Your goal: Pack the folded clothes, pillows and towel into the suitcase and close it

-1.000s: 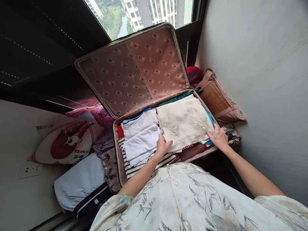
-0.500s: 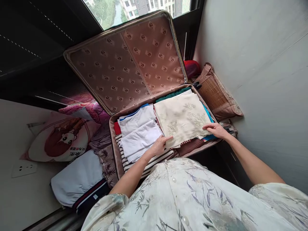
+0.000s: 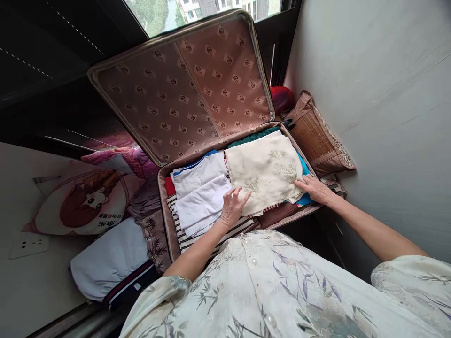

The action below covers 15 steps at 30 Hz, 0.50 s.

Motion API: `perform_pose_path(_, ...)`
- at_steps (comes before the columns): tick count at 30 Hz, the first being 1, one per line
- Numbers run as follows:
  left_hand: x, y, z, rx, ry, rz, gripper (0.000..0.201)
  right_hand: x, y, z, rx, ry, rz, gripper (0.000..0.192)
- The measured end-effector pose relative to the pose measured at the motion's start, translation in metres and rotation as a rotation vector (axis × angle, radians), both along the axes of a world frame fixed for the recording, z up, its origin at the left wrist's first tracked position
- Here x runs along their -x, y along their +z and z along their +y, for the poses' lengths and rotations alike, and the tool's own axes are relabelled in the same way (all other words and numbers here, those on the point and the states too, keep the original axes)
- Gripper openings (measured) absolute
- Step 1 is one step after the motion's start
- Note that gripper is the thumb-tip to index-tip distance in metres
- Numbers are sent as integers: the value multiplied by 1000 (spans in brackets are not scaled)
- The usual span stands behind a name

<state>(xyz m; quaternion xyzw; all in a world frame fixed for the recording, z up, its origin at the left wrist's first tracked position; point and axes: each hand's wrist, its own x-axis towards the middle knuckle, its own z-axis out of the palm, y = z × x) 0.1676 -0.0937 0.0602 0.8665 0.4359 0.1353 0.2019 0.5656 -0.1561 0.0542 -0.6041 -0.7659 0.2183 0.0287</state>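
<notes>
I am pressing down on a folded cream cloth [image 3: 265, 171] with a faint leafy print, which is lying on top of the pile in the right half of the open suitcase [image 3: 165, 206]. My left hand [image 3: 232, 206] is resting at the cloth's near left corner, fingers spread and laid flat, the tips touching the cream fabric while the heel of the hand is sitting over the striped garment [image 3: 214, 234] beneath. My right hand [image 3: 315, 188] is lying palm down at the cloth's near right corner, fingers loosely spread and stretched out along its edge; neither hand is pinching anything.

Under the cream cloth I am seeing edges of other folded things: a green piece [image 3: 252, 137] at the far side, a bright blue one [image 3: 305, 188] on the right, something dark reddish brown [image 3: 280, 213] at the near rim. Just beside it on the left, folded white clothes [image 3: 202, 190] are filling the other half, one with a blue trim, with a bit of red [image 3: 169, 186] at their far left.

The suitcase lid [image 3: 186, 89] is standing open and tilted back toward the window, its brown lining dotted with small emblems. To the right, a woven brown cushion [image 3: 317, 136] is leaning near the wall, with something red [image 3: 281, 99] behind it. To the left, a cartoon pillow [image 3: 84, 199] and a pale folded bundle [image 3: 109, 258] are lying beside the case.
</notes>
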Motion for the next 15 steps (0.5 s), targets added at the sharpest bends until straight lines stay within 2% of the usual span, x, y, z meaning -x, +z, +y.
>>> perform_pose_path(2,2,2,7,52,-122,-45,54,-2,1,1,-46,-12,-17,41)
perform_pose_path(5,4,5,22,228,-326,-64,46,-10,12,9,-73,-36,65,25)
perform_pose_path(7,5,5,33,370,-325,-74,38,-17,24,21,-82,-73,170,15)
perform_pose_path(9,2,6,46,482,-194,-174,30,-24,38,38,-46,-148,332,14)
perform_pose_path(12,-7,9,78,620,65,-479,21,-28,49,77,72,-356,664,31)
perform_pose_path(15,-23,12,118,789,328,-730,39,-15,40,124,73,-636,971,48)
